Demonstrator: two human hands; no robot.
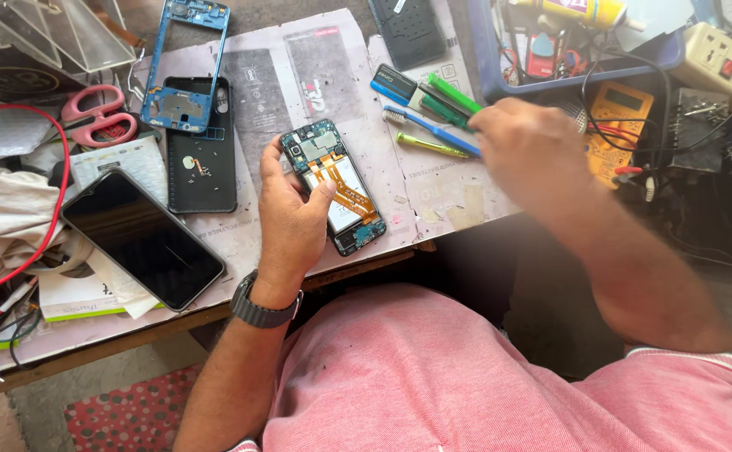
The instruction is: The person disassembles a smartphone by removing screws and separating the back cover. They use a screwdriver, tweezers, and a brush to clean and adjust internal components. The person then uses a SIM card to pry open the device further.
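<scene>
My left hand (292, 219) grips an opened phone (337, 180) with its back off, showing a circuit board, a white battery and an orange flex cable. The phone rests tilted over the workbench mat (282, 92). My right hand (527, 151) is blurred and hovers over a cluster of tools: green-handled screwdrivers (450, 94), a blue toothbrush (433, 130) and a thin green tool (429, 146). Its fingers reach among these tools; I cannot tell whether it holds one. A grey watch sits on my left wrist.
A blue phone frame (184, 63), a black back cover (201, 159) and an intact dark phone (142, 237) lie to the left. Pink scissors (98, 117), a red wire, an orange multimeter (621, 125), a blue tray (575, 46) and a power strip (721, 59) crowd the edges.
</scene>
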